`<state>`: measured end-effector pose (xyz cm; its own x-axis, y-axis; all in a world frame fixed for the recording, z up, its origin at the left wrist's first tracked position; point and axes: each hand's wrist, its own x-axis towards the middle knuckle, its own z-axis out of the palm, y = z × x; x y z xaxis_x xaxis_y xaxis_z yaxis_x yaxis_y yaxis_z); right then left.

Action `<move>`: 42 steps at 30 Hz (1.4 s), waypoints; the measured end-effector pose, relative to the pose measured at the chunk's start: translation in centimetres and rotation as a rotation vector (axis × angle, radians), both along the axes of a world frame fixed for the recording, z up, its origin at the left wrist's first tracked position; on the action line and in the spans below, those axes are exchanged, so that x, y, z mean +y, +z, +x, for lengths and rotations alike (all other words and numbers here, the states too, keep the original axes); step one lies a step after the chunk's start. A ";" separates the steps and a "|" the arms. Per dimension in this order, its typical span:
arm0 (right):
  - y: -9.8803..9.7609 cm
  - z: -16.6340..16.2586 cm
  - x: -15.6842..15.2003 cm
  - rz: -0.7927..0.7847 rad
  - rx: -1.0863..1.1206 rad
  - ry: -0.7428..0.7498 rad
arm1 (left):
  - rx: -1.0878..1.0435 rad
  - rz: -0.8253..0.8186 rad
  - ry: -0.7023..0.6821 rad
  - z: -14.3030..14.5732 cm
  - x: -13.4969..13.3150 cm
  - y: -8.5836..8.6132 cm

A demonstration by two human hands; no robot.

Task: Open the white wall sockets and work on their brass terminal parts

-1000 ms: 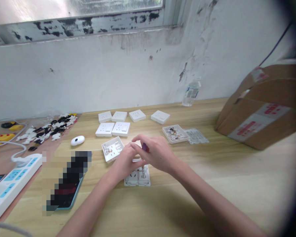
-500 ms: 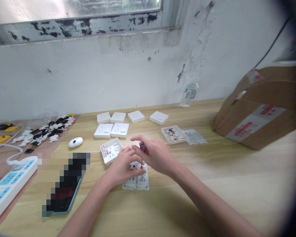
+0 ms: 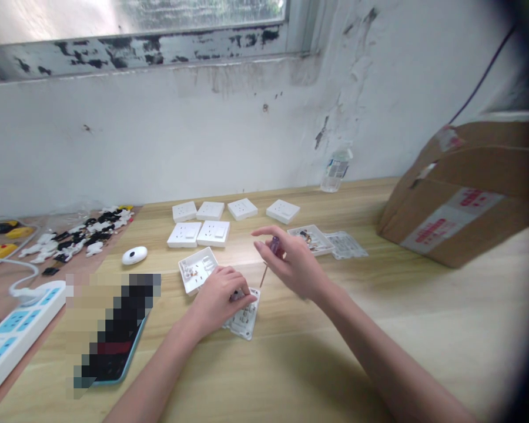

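My right hand (image 3: 293, 258) is closed around the purple handle of a screwdriver (image 3: 275, 244). The thin shaft slants down, its tip near the right edge of a white socket back plate (image 3: 245, 319); whether it touches cannot be made out. My left hand (image 3: 220, 296) grips that plate from the left, thumb and fingers on its upper part and covering some of it. Metal parts show on the plate's inner side. Just behind my left hand lies a white socket front cover (image 3: 197, 268), inner side up, with small pieces in its corner.
Several white sockets (image 3: 214, 232) stand in rows toward the wall. A white tray of small metal parts (image 3: 315, 244) sits beside clear plastic pieces (image 3: 347, 245). On the left are a phone (image 3: 119, 341), a white oval device (image 3: 134, 255) and a power strip (image 3: 22, 335). A cardboard box (image 3: 458, 200) stands right.
My right hand has lifted the screwdriver off the plate and moved up and right. The plate has turned and tilted in my left hand.
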<state>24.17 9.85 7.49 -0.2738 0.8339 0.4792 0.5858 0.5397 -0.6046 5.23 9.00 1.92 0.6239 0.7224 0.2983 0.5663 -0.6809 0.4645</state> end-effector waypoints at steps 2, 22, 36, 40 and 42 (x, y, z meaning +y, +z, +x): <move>-0.1 0.3 0.1 -0.011 -0.018 -0.010 | -0.017 0.000 0.026 0.0 -0.1 0.1; -1.5 -0.1 0.7 0.005 -0.309 0.138 | -0.329 -0.216 0.497 -7.2 1.8 1.0; -2.8 -1.8 3.3 -0.039 -0.772 0.329 | -0.278 -0.148 0.390 -7.0 1.6 1.1; -1.7 -2.8 3.8 0.030 -0.871 0.431 | -0.272 -0.154 0.408 -7.2 1.8 1.0; -1.5 -3.3 3.8 0.073 -0.921 0.447 | -0.268 -0.159 0.411 -7.3 1.9 0.8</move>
